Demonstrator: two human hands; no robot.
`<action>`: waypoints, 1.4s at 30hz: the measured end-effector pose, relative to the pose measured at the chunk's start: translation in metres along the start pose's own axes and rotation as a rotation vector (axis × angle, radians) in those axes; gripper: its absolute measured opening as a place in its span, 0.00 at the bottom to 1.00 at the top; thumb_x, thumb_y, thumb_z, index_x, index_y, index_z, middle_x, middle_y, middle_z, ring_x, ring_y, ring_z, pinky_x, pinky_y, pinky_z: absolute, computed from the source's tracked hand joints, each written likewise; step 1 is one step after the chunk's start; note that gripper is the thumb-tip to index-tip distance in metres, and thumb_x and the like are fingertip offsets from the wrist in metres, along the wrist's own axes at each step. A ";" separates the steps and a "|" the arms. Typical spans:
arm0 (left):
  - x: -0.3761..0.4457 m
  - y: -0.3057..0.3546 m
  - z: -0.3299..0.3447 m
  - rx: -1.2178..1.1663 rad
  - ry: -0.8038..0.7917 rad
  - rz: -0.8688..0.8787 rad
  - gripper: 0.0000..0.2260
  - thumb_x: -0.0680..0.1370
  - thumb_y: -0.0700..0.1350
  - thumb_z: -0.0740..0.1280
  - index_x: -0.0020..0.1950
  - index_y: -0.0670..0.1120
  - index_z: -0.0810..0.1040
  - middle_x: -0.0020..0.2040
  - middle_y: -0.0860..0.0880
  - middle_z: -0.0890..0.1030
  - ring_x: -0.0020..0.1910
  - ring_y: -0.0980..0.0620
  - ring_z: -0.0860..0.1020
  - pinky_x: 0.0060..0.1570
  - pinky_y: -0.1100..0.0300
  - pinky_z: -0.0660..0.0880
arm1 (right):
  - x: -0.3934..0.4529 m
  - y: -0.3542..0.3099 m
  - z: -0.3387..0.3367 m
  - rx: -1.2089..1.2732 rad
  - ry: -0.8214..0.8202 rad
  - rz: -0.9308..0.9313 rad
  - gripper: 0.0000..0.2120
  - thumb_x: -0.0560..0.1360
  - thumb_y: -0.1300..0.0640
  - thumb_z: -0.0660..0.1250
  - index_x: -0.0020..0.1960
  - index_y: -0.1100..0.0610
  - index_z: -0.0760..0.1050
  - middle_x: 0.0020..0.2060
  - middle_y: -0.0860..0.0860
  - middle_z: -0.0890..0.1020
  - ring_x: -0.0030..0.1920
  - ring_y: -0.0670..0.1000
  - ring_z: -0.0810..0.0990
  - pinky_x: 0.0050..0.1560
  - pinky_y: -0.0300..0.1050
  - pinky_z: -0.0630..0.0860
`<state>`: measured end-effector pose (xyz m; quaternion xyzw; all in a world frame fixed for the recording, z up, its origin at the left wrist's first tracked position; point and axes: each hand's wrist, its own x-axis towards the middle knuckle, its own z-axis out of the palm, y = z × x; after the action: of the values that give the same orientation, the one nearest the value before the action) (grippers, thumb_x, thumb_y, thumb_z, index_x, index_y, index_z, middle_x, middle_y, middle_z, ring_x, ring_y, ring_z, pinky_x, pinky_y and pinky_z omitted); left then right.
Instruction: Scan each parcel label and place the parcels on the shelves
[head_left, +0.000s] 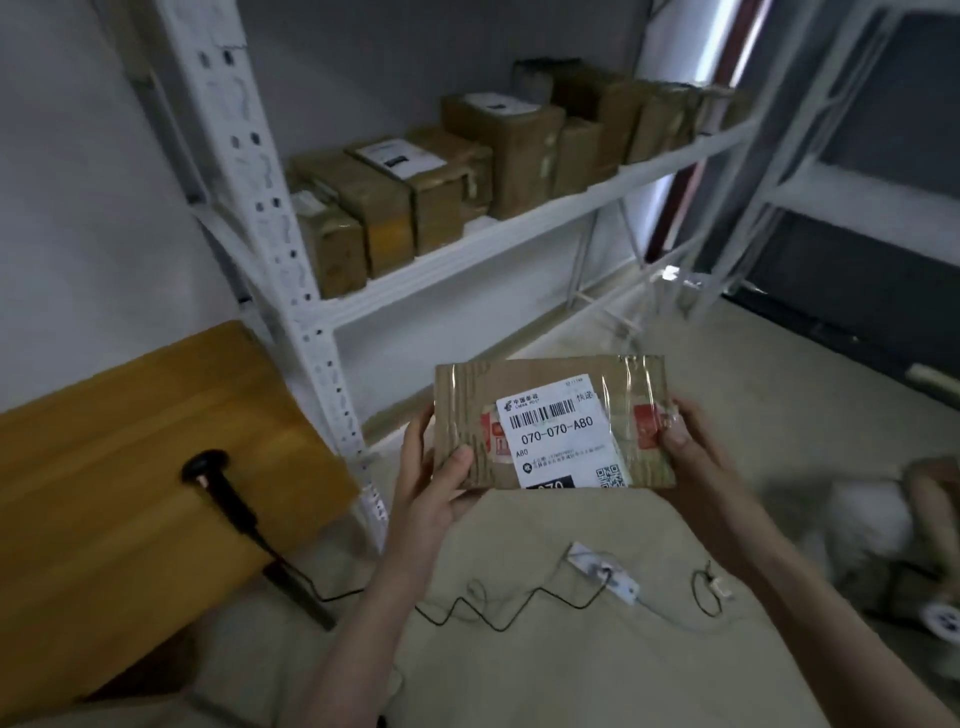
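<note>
The white metal shelving unit (467, 249) stands against the wall, its perforated upright running down to the floor. One shelf board carries a row of brown taped parcels (457, 176) from its left end to its far right end, packed close together; two of them show white labels on top. A second, blurred rack (852, 171) stands to the right.

The wooden tabletop (130, 467) occupies the lower left. A black handheld scanner (221, 493) lies near its right edge, head toward the wall, its cable (493, 613) trailing off the edge and across the floor.

The held parcel (553, 423), a flat brown carton wrapped in clear tape, is in mid-air in front of the shelving, below the loaded shelf board. Its long axis runs left to right, broad face toward the camera. The white label (563, 434) reads upright: barcode uppermost, "070-070-A80" beneath.

The left hand (436, 478) grips the parcel's left end, thumb on the front face, fingers curled behind. The right hand (691, 452) grips the right end likewise, thumb pressing the front near the edge.
</note>
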<state>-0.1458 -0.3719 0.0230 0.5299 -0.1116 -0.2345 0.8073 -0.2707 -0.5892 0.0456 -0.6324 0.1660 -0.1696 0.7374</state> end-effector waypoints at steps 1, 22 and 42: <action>0.003 -0.006 0.022 -0.002 -0.054 -0.018 0.23 0.74 0.43 0.71 0.65 0.61 0.70 0.55 0.56 0.83 0.57 0.50 0.81 0.56 0.46 0.78 | -0.009 -0.007 -0.022 -0.004 0.044 -0.008 0.35 0.63 0.38 0.75 0.67 0.47 0.70 0.55 0.52 0.82 0.53 0.53 0.81 0.54 0.53 0.76; 0.216 -0.009 0.300 0.037 -0.537 -0.008 0.22 0.74 0.48 0.67 0.67 0.60 0.70 0.56 0.53 0.83 0.58 0.50 0.81 0.59 0.45 0.77 | 0.091 -0.136 -0.234 -0.078 0.448 -0.190 0.42 0.53 0.32 0.77 0.64 0.40 0.69 0.55 0.52 0.83 0.54 0.54 0.83 0.53 0.51 0.78; 0.504 0.037 0.508 0.150 -0.571 0.173 0.23 0.72 0.55 0.72 0.65 0.61 0.72 0.60 0.47 0.81 0.59 0.47 0.79 0.57 0.43 0.78 | 0.366 -0.253 -0.384 -0.009 0.376 -0.421 0.31 0.65 0.45 0.75 0.64 0.33 0.66 0.50 0.51 0.85 0.50 0.56 0.84 0.51 0.58 0.79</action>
<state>0.0822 -1.0186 0.2321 0.4891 -0.3955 -0.2955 0.7191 -0.1322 -1.1306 0.2285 -0.6136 0.1657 -0.4325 0.6395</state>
